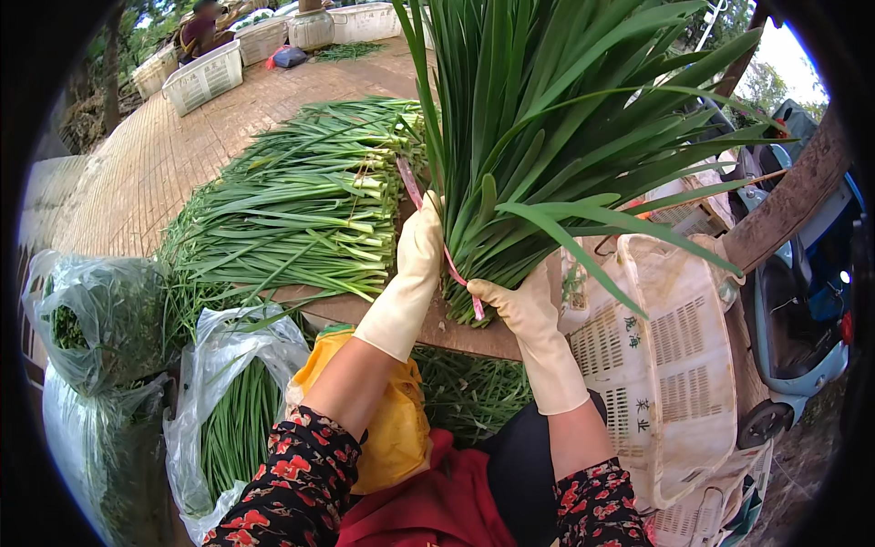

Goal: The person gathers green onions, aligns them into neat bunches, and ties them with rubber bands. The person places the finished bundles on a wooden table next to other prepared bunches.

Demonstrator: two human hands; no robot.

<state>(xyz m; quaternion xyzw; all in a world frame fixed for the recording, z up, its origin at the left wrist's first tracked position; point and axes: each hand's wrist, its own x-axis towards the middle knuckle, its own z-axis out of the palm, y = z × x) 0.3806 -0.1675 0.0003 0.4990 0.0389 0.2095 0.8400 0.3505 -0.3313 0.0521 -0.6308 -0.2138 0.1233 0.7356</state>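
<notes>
A large bundle of broad-leaved garlic chives [519, 137] stands with its cut ends down at the edge of a wooden table [437, 331], its leaves fanning upward. A pink plastic strip [451, 263] runs across the bundle's lower part. My left hand [420, 239], in a cream rubber glove, grips the strip at the bundle's left side. In a matching glove, my right hand [523, 301] holds the lower right of the bundle, thumb over the strip near its loose end; the other fingers are mostly hidden. Left of the bundle lies a pile of tied chives [294, 212], stem ends facing it.
Clear plastic bags of greens [239, 410] stand at lower left, beside a yellow bag [389, 424]. White plastic crates [656, 369] lean at right, near a blue scooter [793, 342] and a slanting wooden post [793, 191]. More crates [205, 78] and a person [199, 31] are at the back.
</notes>
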